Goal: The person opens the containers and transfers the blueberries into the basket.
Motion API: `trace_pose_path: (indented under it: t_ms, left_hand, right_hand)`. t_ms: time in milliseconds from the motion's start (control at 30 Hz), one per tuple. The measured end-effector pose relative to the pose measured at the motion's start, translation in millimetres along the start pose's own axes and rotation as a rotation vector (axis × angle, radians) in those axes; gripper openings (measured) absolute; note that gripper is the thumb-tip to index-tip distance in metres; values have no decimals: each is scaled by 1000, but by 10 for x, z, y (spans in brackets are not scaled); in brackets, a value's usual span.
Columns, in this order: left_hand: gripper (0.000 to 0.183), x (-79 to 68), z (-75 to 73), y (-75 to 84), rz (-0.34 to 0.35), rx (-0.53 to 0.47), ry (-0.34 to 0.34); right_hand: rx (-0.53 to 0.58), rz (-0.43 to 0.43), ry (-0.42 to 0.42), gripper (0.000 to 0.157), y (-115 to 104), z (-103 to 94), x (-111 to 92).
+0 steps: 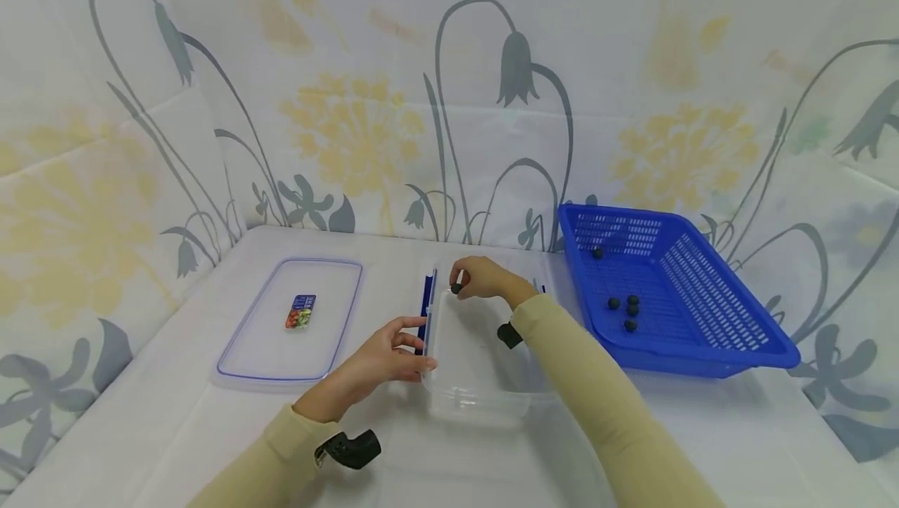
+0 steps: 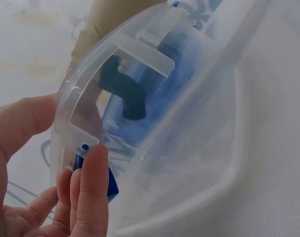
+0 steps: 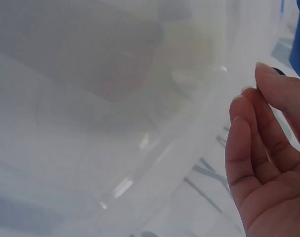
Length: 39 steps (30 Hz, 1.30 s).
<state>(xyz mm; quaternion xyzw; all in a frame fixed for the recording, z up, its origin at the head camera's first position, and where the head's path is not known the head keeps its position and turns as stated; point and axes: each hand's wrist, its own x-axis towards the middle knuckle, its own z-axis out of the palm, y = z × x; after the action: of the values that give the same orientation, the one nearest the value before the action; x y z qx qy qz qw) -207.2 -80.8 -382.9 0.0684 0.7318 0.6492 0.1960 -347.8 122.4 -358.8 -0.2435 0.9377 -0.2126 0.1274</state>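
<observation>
A clear plastic container (image 1: 485,397) with blue side latches stands in the middle of the table. My left hand (image 1: 386,356) grips its left wall near the rim. In the left wrist view the thumb and fingers lie on either side of the rim, next to a blue latch (image 2: 112,185). Over the container's far left part, my right hand (image 1: 488,278) pinches a small dark ball (image 1: 456,288) between thumb and fingertips. The right wrist view shows only a sliver of that ball (image 3: 278,71) behind the thumb.
A blue perforated basket (image 1: 702,360) stands to the right, with several small dark balls (image 1: 633,310) in it. On the left lies a clear lid (image 1: 267,352) with a blue edge and a printed label (image 1: 300,311). A flower-patterned cloth (image 1: 365,180) hangs behind the table.
</observation>
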Motion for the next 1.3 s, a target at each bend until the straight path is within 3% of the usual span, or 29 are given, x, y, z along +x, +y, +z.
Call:
trace_pose_path:
  t_ms: [667, 1000, 1300]
  left_hand:
    - [73, -5, 13, 3, 13, 9, -4]
    - [73, -20, -10, 1, 22, 3, -15]
    - [72, -20, 1, 9, 15, -3, -12]
  right_hand:
    - [-22, -31, 8, 22, -24, -715, -323]
    - [17, -4, 36, 28, 225, -1039, -595]
    - [-21, 1, 112, 28, 618, -1237, -958]
